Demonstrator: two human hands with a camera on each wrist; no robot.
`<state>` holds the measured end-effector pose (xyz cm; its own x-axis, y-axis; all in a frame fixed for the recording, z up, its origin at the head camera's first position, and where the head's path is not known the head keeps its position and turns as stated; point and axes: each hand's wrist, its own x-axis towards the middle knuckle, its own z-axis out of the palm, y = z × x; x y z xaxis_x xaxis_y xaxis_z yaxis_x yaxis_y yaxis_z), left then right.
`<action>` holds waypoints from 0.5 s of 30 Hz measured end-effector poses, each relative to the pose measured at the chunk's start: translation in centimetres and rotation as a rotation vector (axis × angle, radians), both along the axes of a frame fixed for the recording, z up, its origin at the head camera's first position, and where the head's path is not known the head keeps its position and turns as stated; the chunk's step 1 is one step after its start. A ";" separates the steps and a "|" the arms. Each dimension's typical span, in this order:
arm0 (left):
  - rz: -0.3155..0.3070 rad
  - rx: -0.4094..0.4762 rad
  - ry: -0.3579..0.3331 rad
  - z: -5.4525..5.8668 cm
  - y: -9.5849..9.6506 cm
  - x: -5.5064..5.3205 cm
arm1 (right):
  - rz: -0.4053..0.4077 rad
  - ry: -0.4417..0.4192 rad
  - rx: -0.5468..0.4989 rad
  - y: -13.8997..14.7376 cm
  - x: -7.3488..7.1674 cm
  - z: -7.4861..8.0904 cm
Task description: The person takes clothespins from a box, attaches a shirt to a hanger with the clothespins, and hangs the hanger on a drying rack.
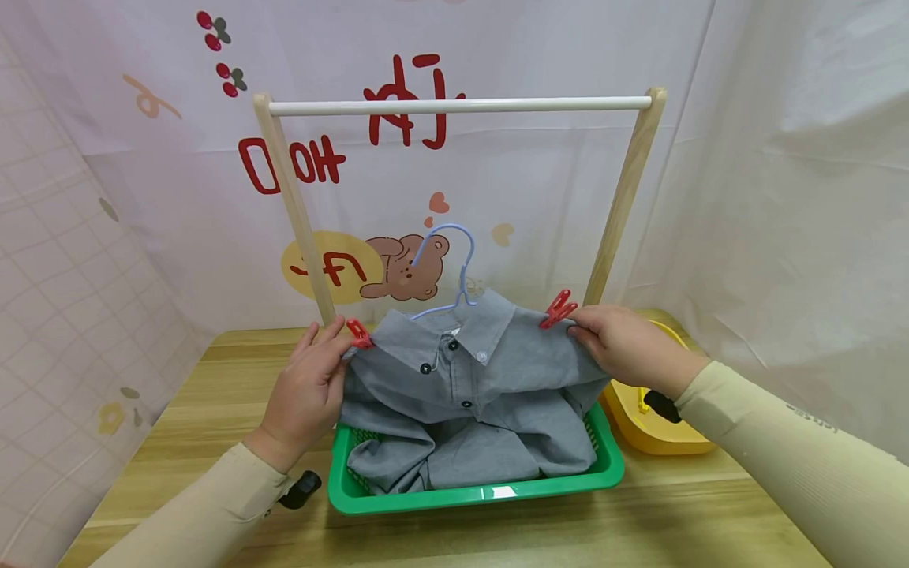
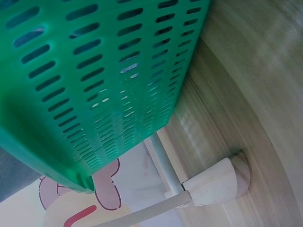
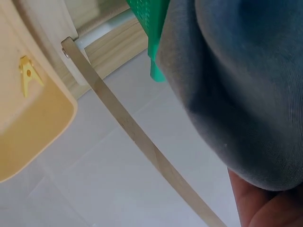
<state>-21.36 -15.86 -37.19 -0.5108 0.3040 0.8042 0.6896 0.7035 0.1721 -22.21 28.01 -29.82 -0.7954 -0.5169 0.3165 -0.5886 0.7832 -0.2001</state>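
Observation:
A grey collared shirt [image 1: 507, 402] with dark buttons is on a light blue hanger [image 1: 465, 272], whose hook rises above the collar. Red clothespins sit on both shoulders, one on the left [image 1: 360, 334] and one on the right [image 1: 558, 308]. My left hand [image 1: 305, 398] pinches the left shoulder beside its clothespin. By the other clothespin, my right hand [image 1: 632, 347] grips the right shoulder; fingers [image 3: 265, 203] show under the cloth in the right wrist view. The shirt's lower part lies bunched in a green basket [image 1: 483, 495]. The left wrist view hides my left hand.
Behind the basket stands a wooden rack with a white crossbar [image 1: 454, 106]; its foot [image 2: 218, 182] rests on the wooden table [image 1: 213, 410]. A yellow tub [image 1: 660, 442] at the right holds a yellow clothespin [image 3: 28, 75]. A printed curtain [image 1: 554, 173] hangs behind.

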 end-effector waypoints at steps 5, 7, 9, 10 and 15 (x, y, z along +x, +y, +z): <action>0.001 0.001 -0.007 0.0 0.0 0.0 | -0.007 0.009 -0.005 -0.1 0.1 -0.1; 0.002 0.000 -0.012 0.1 0.0 0.0 | -0.010 0.015 -0.006 -0.1 0.1 -0.1; 0.003 -0.003 -0.016 0.1 0.0 0.0 | -0.012 0.024 -0.007 -0.1 0.2 -0.1; 0.003 -0.003 -0.018 0.2 0.0 -0.1 | -0.012 0.029 -0.006 -0.1 0.2 -0.2; 0.007 -0.013 -0.029 0.3 -0.1 -0.1 | -0.009 0.057 0.003 0.0 0.2 -0.4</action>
